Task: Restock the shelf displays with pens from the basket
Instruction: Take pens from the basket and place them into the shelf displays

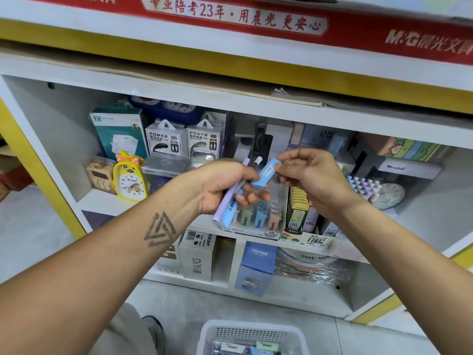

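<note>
My left hand (225, 185) grips a small bundle of pens (230, 203): a lilac one, a blue one and a dark one with a white tip. My right hand (312, 175) pinches the top end of a light blue barcoded pen (267, 172) that sticks up from the bundle. Both hands hover in front of the middle shelf, above a clear display box (258, 221) of pastel pens marked 2B. The white basket (252, 338) sits on the floor at the bottom edge, with more pens in it.
A second display (299, 208) of yellow and black packs stands right of the clear box. Pastel pens (363, 184) stand further right. Power bank boxes (184, 139) and a yellow duck clock (129, 179) fill the shelf's left. Boxes sit on the lower shelf (256, 267).
</note>
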